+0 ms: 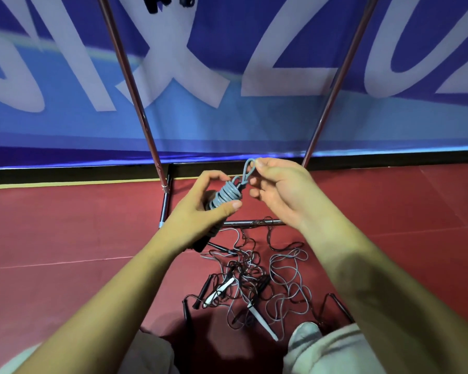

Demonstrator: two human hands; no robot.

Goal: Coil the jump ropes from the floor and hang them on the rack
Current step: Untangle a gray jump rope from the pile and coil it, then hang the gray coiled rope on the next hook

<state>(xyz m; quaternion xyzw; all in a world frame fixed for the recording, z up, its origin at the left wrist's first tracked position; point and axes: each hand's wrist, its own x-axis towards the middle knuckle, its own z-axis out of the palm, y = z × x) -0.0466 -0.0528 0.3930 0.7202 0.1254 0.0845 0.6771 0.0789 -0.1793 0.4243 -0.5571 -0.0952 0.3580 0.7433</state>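
1. Rack (131,85): two slanted poles rise before the far blue banner (254,125). Dark items (157,4) hang at its top.
2. Left hand (197,211): grips the coiled grey rope (227,194), centre.
3. Right hand (278,190): thumb and forefinger pinch the coil's end loop (245,170).
4. Loose ropes (254,276): tangled on the near red floor (65,233).

the coiled rope (226,195) sits in the left hand (200,211), held above the floor (65,225); the right hand (277,190), just to its right, pinches a loop (248,168) standing up from the coil's far end; below, nearer the person, a tangle of ropes (254,279) lies on the floor, its far edge over the rack (131,87) base bar; the rack's two poles rise left and right behind the hands; the banner (227,122) stands behind the rack
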